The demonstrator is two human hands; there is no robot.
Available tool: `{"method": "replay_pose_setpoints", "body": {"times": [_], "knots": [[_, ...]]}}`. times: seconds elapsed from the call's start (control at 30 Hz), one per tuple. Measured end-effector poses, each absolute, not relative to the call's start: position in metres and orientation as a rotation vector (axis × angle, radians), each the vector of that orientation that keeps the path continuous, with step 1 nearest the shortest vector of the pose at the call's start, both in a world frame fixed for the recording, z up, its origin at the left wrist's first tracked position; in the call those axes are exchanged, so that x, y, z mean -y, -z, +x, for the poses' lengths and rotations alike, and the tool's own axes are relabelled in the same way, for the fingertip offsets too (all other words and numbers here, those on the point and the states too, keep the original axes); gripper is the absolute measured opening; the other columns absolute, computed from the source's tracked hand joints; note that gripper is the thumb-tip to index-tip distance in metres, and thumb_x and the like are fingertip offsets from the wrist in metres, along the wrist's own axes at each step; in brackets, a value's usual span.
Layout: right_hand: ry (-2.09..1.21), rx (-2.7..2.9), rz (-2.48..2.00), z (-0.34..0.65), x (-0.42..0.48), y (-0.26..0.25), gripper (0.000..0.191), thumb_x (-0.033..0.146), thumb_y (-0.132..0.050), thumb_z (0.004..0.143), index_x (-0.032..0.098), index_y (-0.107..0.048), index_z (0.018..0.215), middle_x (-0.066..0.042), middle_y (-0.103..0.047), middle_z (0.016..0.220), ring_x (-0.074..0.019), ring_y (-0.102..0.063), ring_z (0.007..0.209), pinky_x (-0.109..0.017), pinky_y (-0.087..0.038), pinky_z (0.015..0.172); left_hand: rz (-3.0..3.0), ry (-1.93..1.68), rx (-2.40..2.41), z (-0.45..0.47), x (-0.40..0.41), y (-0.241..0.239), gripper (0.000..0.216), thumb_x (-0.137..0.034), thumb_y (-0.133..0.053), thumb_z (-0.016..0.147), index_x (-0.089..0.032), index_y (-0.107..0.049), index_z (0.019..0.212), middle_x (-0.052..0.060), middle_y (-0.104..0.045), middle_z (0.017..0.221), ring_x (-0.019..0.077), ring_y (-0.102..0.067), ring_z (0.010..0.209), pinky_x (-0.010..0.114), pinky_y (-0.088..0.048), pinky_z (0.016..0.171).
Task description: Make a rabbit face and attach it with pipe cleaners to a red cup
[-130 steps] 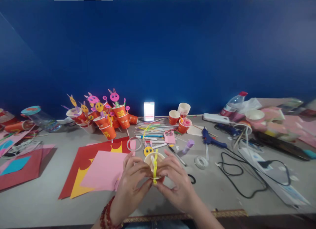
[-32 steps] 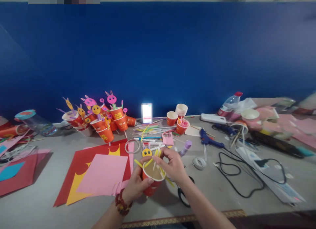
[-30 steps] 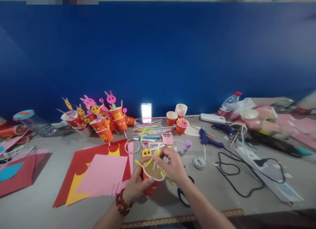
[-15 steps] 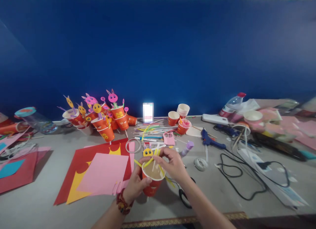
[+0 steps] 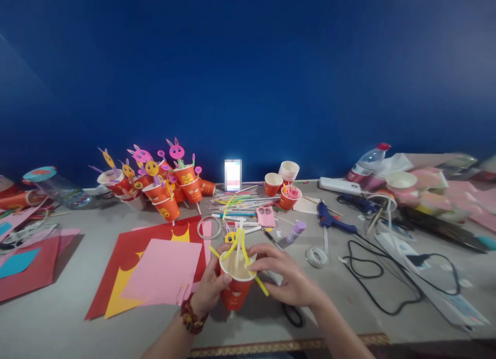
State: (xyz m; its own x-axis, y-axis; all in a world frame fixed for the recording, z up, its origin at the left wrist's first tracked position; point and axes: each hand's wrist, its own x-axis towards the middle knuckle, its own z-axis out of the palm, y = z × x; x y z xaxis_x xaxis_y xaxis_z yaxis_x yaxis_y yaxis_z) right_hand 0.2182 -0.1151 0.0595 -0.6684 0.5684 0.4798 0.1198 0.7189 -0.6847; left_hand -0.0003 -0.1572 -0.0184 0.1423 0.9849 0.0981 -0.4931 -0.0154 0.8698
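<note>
In the head view, my left hand (image 5: 211, 292) is wrapped around a red paper cup (image 5: 235, 292) with a white rim, keeping it upright over the table. A white stick (image 5: 241, 240) rises from inside the cup. Two yellow pipe cleaners (image 5: 245, 250) bend up beside it, and their ends stick out at the cup's left and right sides. My right hand (image 5: 284, 274) is at the right side of the cup, its bent fingers at the rim and around the yellow end there. Behind the cup, a yellow bunny face (image 5: 230, 236) with pink ears is partly hidden.
Coloured paper sheets (image 5: 166, 268) lie left, with decorated cups (image 5: 166, 209) behind. Several straws and sticks (image 5: 244, 201) lie ahead. A glue stick (image 5: 296, 231), tape roll (image 5: 316, 256), blue glue gun (image 5: 335, 222), cables and a power strip (image 5: 430, 276) are right. Black-handled scissors (image 5: 293, 315) are partly hidden.
My right hand has moved from the pipe cleaner tops above the cup down to its right side. The pipe cleaners now lean together around the stick. My left hand keeps its hold.
</note>
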Motion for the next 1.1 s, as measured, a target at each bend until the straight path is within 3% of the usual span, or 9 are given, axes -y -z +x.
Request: {"method": "replay_pose_setpoints", "body": {"times": [0.17, 0.33, 0.5, 0.73, 0.93, 1.1], "knots": [[-0.740, 2.072, -0.472, 0.218, 0.117, -0.039, 0.025, 0.016, -0.066, 0.086, 0.030, -0.069, 0.106, -0.007, -0.065, 0.115, -0.0187, -0.067, 0.093, -0.030, -0.057, 0.078, 0.933, -1.326, -0.590, 0.000, 0.157, 0.008, 0.059, -0.051, -0.077, 0.074, -0.024, -0.058, 0.123, 0.009, -0.066, 0.122, 0.0246, -0.067, 0.097, 0.033, -0.054, 0.080], [-0.680, 2.007, -0.444, 0.219, 0.121, -0.036, 0.021, 0.015, -0.066, 0.085, 0.029, -0.071, 0.100, -0.005, -0.068, 0.103, -0.0168, -0.067, 0.083, -0.029, -0.058, 0.074, 0.976, -1.374, -0.591, 0.000, 0.155, 0.003, 0.058, -0.051, -0.075, 0.078, -0.023, -0.058, 0.126, 0.011, -0.065, 0.124, 0.0250, -0.066, 0.099, 0.035, -0.052, 0.083], [-0.633, 1.991, -0.455, 0.217, 0.122, -0.038, 0.011, 0.018, -0.066, 0.085, 0.024, -0.069, 0.094, -0.006, -0.069, 0.099, -0.0173, -0.068, 0.088, -0.027, -0.057, 0.077, 0.953, -1.354, -0.600, 0.000, 0.155, 0.006, 0.058, -0.049, -0.077, 0.076, -0.024, -0.058, 0.125, 0.011, -0.065, 0.123, 0.0257, -0.066, 0.100, 0.034, -0.052, 0.084], [-0.599, 2.008, -0.447, 0.213, 0.121, -0.041, 0.016, 0.015, -0.065, 0.085, 0.025, -0.067, 0.097, -0.006, -0.071, 0.100, -0.0180, -0.069, 0.091, -0.029, -0.056, 0.081, 0.966, -1.363, -0.569, -0.003, 0.154, 0.004, 0.059, -0.050, -0.076, 0.077, -0.023, -0.058, 0.127, 0.011, -0.068, 0.120, 0.0274, -0.066, 0.103, 0.034, -0.052, 0.086], [-0.649, 2.127, -0.394, 0.211, 0.116, -0.053, 0.033, 0.015, -0.064, 0.087, 0.023, -0.062, 0.118, -0.009, -0.074, 0.109, -0.0194, -0.070, 0.100, -0.031, -0.054, 0.088, 0.965, -1.266, -0.519, -0.008, 0.152, 0.004, 0.062, -0.049, -0.078, 0.076, -0.025, -0.057, 0.130, 0.012, -0.067, 0.124, 0.0303, -0.066, 0.109, 0.041, -0.051, 0.094], [-0.765, 2.147, -0.366, 0.211, 0.113, -0.058, 0.021, 0.018, -0.067, 0.087, 0.023, -0.065, 0.107, -0.008, -0.076, 0.100, -0.0200, -0.071, 0.098, -0.032, -0.053, 0.089, 1.029, -1.216, -0.533, -0.014, 0.151, 0.000, 0.068, -0.050, -0.080, 0.073, -0.023, -0.058, 0.131, 0.014, -0.066, 0.126, 0.0329, -0.064, 0.113, 0.045, -0.049, 0.097]]}}
